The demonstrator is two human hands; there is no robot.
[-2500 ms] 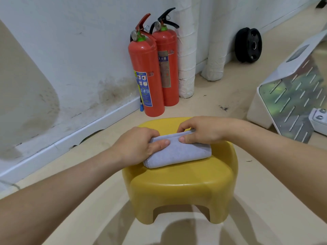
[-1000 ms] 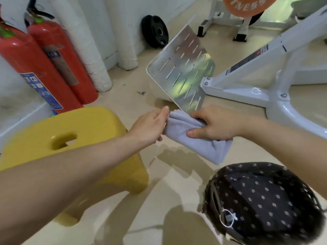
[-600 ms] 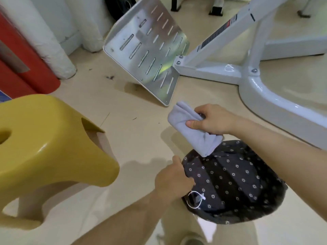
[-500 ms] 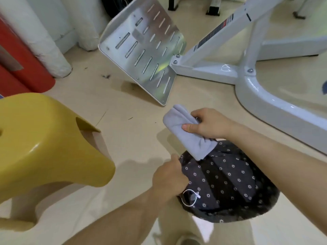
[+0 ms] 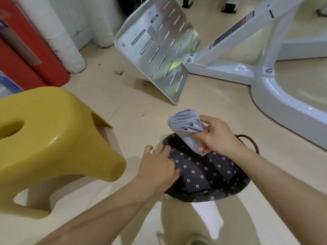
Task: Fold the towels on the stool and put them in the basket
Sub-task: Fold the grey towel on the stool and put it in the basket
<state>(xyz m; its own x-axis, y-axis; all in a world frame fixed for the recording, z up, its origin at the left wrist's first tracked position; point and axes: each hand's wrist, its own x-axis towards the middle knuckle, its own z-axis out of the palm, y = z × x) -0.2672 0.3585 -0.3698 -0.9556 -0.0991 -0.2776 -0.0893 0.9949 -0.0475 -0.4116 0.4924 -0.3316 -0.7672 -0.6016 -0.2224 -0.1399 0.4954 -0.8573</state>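
My right hand [image 5: 218, 137] holds the folded grey towel [image 5: 184, 123]. Thumb and fingers are closed around its lower half, and the rolled upper end stands free above my knuckles. The towel hangs tilted over the far left part of the basket [image 5: 230, 193], with its lower tip just above the dark flowered lining; I cannot tell whether the two touch. My left hand [image 5: 159, 165] grips the basket's left rim, fingers bent over the edge and thumb lying on the lining. The basket stands on the floor [image 5: 141, 106], just right of the yellow stool [image 5: 53, 147], whose top carries no towel in the part shown. Behind the stool stand red fire extinguishers [image 5: 26, 50]. A slotted metal plate [image 5: 159, 50] and a white machine frame [image 5: 265, 82] lie beyond the basket.
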